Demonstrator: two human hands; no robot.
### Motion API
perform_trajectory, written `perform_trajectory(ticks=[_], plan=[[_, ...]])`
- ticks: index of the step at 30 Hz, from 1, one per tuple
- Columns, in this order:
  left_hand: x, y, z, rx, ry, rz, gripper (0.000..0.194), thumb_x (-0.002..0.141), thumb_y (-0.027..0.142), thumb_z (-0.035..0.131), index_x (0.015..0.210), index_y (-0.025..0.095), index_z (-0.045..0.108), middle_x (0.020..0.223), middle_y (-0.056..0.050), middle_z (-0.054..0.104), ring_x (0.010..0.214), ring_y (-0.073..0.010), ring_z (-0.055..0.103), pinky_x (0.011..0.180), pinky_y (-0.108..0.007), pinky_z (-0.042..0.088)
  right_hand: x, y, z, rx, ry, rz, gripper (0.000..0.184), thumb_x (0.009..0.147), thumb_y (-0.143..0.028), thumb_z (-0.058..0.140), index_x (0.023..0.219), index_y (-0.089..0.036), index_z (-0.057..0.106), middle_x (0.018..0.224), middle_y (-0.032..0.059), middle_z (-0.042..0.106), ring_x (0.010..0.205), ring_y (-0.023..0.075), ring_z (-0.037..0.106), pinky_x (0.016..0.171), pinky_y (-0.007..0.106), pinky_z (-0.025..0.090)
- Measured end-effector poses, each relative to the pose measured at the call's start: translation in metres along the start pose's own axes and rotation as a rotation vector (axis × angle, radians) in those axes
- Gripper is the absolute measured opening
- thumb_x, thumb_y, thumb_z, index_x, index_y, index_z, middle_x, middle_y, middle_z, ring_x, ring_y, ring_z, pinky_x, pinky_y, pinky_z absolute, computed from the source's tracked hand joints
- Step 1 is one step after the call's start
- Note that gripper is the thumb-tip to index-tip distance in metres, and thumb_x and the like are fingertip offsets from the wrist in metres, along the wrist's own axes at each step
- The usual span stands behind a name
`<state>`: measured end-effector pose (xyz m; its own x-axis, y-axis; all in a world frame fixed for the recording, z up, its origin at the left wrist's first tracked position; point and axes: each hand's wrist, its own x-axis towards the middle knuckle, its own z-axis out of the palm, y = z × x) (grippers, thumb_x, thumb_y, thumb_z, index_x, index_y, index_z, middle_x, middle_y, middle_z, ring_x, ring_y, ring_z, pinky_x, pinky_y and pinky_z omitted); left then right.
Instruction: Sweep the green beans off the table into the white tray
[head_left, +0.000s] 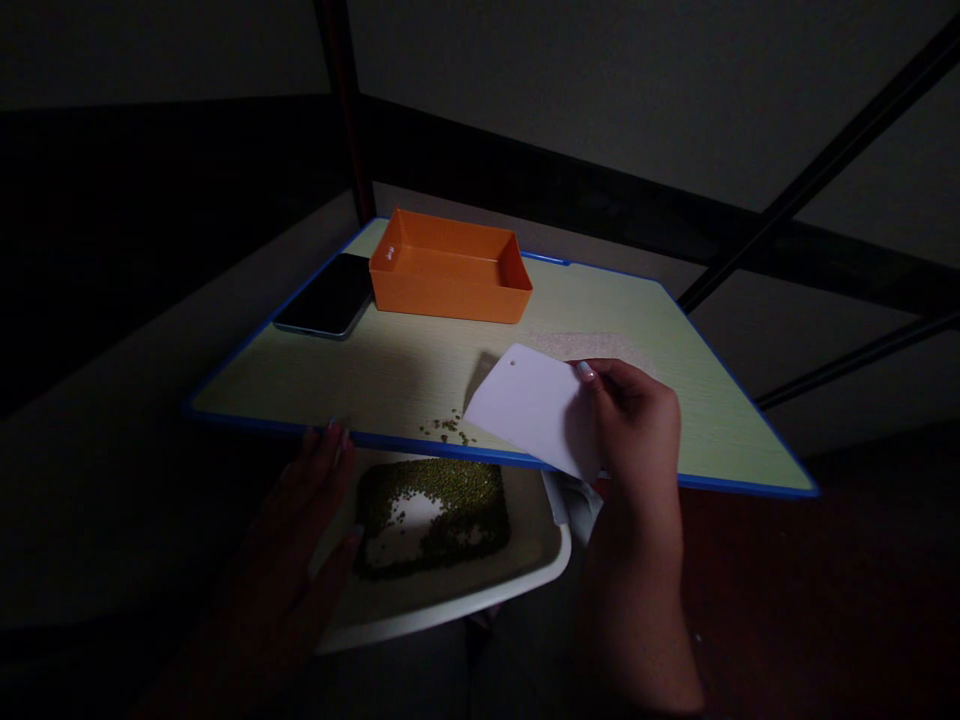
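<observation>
My right hand (637,420) grips a flat white plastic scraper (536,405) by its right side, thumb on top. The scraper is tilted over the table's near edge, and a small hole shows near its upper corner. Just left of it lies a small scatter of green beans (448,430), like mung beans. Below the edge, a white basin (536,580) holds many more of these beans (442,490), with its pale bottom showing through a gap. In shadow at the basin's left side is my left hand (300,510), fingers stretched, fingertips by the table edge; contact is unclear.
An orange rectangular box (450,295) stands at the back of the pale table (720,400) with blue edging. Left of it lies a dark-screened phone (326,295). A greyish flat patch (589,345) is behind the scraper. Walls rise behind the table.
</observation>
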<state>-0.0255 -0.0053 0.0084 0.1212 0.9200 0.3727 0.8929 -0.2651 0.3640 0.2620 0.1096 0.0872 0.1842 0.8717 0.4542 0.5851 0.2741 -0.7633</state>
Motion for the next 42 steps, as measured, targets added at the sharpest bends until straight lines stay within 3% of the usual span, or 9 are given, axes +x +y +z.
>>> perform_trajectory(ticks=[6, 16, 26, 42], plan=[[0.000, 0.000, -0.002, -0.014, -0.001, 0.000, 0.064, 0.092, 0.035, 0.040, 0.150, 0.035, 0.013, 0.163, -0.002, 0.019, 0.148, -0.0274, 0.019, 0.112, -0.054, 0.033, -0.002, 0.001, 0.001, 0.060, -0.047, 0.002, 0.017, 0.084, -0.023, 0.058, 0.083, -0.019, 0.074, 0.081, 0.0028, 0.077, 0.075, 0.0155, 0.068, 0.067, 0.029, 0.047], [0.001, -0.001, 0.001, 0.008, 0.024, 0.029, 0.063, 0.092, 0.035, 0.039, 0.150, 0.033, 0.014, 0.162, -0.004, 0.022, 0.147, -0.0292, 0.022, 0.107, -0.056, 0.038, 0.003, 0.000, 0.005, -0.061, 0.015, 0.003, 0.019, 0.084, -0.021, 0.057, 0.084, -0.015, 0.075, 0.076, 0.0047, 0.077, 0.067, 0.0142, 0.065, 0.063, 0.027, 0.045], [0.000, 0.000, -0.001, 0.015, 0.035, 0.028, 0.063, 0.091, 0.036, 0.038, 0.150, 0.034, 0.014, 0.162, -0.003, 0.023, 0.146, -0.0285, 0.025, 0.107, -0.056, 0.039, 0.006, -0.001, 0.017, 0.014, 0.010, -0.024, 0.018, 0.084, -0.019, 0.057, 0.081, -0.016, 0.074, 0.073, 0.0031, 0.075, 0.066, 0.0138, 0.064, 0.064, 0.028, 0.045], [0.000, 0.002, -0.001, 0.021, 0.027, 0.014, 0.063, 0.092, 0.034, 0.038, 0.150, 0.034, 0.014, 0.161, -0.002, 0.022, 0.146, -0.0269, 0.023, 0.108, -0.054, 0.038, 0.005, 0.004, 0.002, 0.022, -0.011, 0.000, 0.015, 0.082, -0.020, 0.058, 0.080, -0.018, 0.073, 0.076, 0.0026, 0.075, 0.070, 0.0143, 0.064, 0.065, 0.028, 0.045]])
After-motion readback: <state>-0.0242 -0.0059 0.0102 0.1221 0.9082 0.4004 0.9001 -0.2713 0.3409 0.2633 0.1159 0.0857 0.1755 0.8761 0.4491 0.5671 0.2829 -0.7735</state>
